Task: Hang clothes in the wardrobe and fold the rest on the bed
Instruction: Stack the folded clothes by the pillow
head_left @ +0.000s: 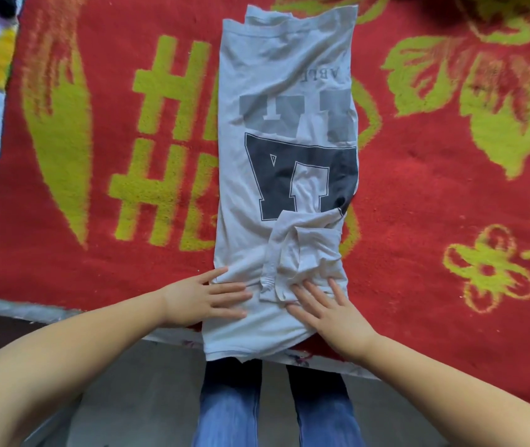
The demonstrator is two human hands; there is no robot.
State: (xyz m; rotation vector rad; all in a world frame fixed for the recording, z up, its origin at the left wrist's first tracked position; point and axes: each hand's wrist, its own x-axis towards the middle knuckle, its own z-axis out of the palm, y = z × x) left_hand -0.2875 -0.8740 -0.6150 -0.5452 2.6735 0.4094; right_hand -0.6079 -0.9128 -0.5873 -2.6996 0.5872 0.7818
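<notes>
My left hand (pixel 207 298) and right hand (pixel 328 309), fingers flat and spread, press the near end of a white T-shirt (pixel 284 175) folded lengthwise on the red blanket (pixel 434 188), stretching away from me.

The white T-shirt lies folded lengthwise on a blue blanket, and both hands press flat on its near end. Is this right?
Not quite. In the head view the blanket is red with yellow-green patterns, not blue. The white T-shirt does lie folded lengthwise, with the left hand and right hand flat on its near end.
</notes>
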